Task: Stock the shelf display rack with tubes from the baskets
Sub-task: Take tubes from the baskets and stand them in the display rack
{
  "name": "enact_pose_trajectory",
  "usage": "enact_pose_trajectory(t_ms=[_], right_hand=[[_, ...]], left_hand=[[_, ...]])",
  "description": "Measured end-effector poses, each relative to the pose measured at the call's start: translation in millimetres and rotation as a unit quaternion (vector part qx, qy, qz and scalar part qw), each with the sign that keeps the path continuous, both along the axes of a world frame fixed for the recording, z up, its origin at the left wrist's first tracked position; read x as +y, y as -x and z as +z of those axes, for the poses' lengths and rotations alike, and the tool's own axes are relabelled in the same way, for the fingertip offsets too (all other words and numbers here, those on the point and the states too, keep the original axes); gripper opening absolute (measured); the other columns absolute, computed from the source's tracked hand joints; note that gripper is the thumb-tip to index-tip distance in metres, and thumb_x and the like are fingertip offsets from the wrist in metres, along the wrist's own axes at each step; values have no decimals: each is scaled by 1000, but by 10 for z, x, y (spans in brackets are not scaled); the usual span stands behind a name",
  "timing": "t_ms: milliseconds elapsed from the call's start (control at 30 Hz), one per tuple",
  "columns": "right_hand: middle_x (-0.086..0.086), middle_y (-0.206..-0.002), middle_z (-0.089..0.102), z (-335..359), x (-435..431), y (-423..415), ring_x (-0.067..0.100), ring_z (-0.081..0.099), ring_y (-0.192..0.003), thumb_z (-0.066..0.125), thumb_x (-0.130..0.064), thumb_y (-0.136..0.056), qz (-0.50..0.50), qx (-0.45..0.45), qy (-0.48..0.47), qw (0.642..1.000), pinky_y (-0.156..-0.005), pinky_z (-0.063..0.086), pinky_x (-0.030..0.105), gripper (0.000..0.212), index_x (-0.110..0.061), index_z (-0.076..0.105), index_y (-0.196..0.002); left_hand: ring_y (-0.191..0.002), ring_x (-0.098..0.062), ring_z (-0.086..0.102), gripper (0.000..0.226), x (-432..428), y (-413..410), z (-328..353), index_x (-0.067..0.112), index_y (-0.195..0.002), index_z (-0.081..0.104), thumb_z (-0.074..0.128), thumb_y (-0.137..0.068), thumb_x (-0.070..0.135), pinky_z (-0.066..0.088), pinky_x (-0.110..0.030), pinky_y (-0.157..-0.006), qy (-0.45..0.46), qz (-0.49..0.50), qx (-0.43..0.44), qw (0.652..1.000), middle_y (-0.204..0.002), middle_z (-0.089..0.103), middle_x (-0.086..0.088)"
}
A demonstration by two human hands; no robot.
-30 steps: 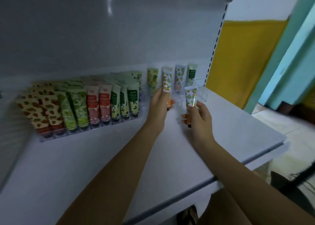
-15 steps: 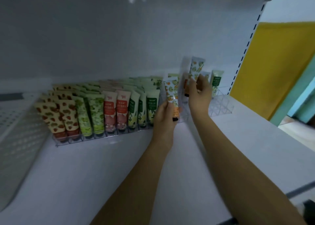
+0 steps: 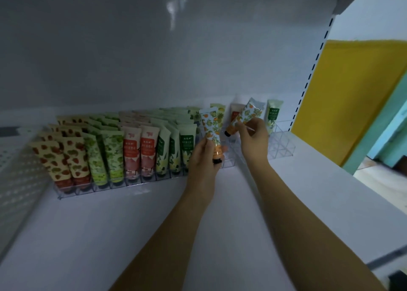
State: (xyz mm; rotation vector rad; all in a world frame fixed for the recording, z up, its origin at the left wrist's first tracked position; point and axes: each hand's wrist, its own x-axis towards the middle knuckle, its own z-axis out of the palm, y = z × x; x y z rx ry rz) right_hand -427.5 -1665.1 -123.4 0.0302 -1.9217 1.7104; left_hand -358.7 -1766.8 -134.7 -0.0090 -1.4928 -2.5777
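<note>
A clear acrylic display rack (image 3: 284, 141) runs along the back of the white shelf (image 3: 136, 224). Its left part is packed with rows of tubes (image 3: 114, 149) in strawberry, green, pink and white-flower prints. My left hand (image 3: 203, 158) holds an orange-print tube (image 3: 210, 127) upright, cap down, over the rack's middle. Further right, my right hand (image 3: 253, 138) grips a second orange-print tube (image 3: 247, 115), tilted with its cap down-left over the rack's open cells. Behind it stand a green-label tube (image 3: 273, 114) and two others, partly hidden.
A white perforated panel or basket wall (image 3: 19, 171) stands at the far left. A slotted shelf upright (image 3: 308, 77) borders the right side, with a yellow surface (image 3: 352, 97) beyond it. The shelf's front edge drops off at the lower right.
My right hand has come down from the back row and tilted its tube cap-down over the open cells. My left hand stays put with its tube. The view moved closer.
</note>
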Motion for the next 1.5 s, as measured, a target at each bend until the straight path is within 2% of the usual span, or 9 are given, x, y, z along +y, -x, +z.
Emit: enact_pose_trajectory(t_ms=[267, 433, 667, 833, 1067, 1200, 1300, 1433, 1500], right_hand=[[-19, -83, 48, 49, -12, 67, -7, 51, -75, 59, -14, -89, -10, 4, -18, 1000, -63, 41, 2, 18, -8, 50, -104], [-3, -95, 55, 38, 70, 108, 12, 56, -88, 55, -14, -91, -50, 25, -19, 998, -62, 40, 1, 24, -2, 50, -111], [1, -99, 51, 319, 545, 276, 11, 53, -89, 50, -13, -94, -152, 67, -13, 986, -61, 38, 0, 26, 3, 50, -114], [14, -111, 57, 207, 691, 400, 18, 57, -95, 48, -14, -95, -157, 48, -53, 985, -59, 37, 5, 25, 3, 50, -114], [12, -114, 60, 24, 702, 459, 26, 58, -104, 48, -15, -94, -123, -11, -126, 984, -73, 37, 20, 27, -1, 50, -118], [15, -111, 62, 21, 720, 491, 30, 58, -100, 49, -16, -94, -130, -56, -211, 967, -74, 40, 31, 30, -1, 49, -119], [17, -121, 52, 18, 700, 490, 33, 55, -102, 45, -16, -95, -145, -73, -271, 949, -71, 35, 29, 29, -2, 48, -121], [18, -134, 39, 6, 634, 435, 37, 56, -96, 45, -14, -95, -170, -39, -288, 942, -69, 42, 37, 50, -11, 30, -142], [19, -131, 42, -23, 623, 419, 37, 57, -94, 47, -11, -92, -168, -2, -340, 925, -72, 44, 37, 47, -14, 40, -139]], left_hand=[[-85, -6, 65, 20, 17, 21, 1, 14, -109, 54, 38, -99, 19, 49, -20, -76, -14, -1, -4, 1000, -113, 60, -5], [-85, -5, 67, 24, 23, 40, -5, 10, -115, 52, 38, -99, 20, 51, -17, -75, -10, -9, -1, 1000, -116, 59, -5], [-95, -9, 66, 23, 108, 49, 18, 15, -116, 54, 39, -98, 20, 51, -17, -77, 41, -34, 11, 999, -111, 63, -1], [-95, -5, 65, 23, 112, 49, 0, 17, -115, 53, 38, -98, 21, 50, -17, -81, 72, -43, 25, 996, -112, 63, 1], [-93, -3, 66, 21, 117, 49, -31, 30, -105, 57, 39, -98, 20, 51, -14, -75, 80, -44, 34, 995, -114, 63, 3], [-95, -5, 66, 20, 136, 47, -26, 28, -105, 58, 40, -98, 20, 51, -17, -77, 87, -48, 35, 994, -112, 64, 1], [-93, -4, 66, 20, 137, 42, -27, 27, -103, 58, 40, -98, 20, 50, -18, -78, 93, -49, 35, 994, -107, 65, 4], [-91, -3, 66, 20, 138, 41, -24, 28, -103, 57, 40, -97, 20, 50, -18, -79, 95, -50, 36, 993, -105, 65, 5], [-91, -3, 66, 20, 134, 29, -15, 28, -102, 58, 40, -98, 20, 50, -21, -83, 95, -52, 37, 993, -103, 66, 4]])
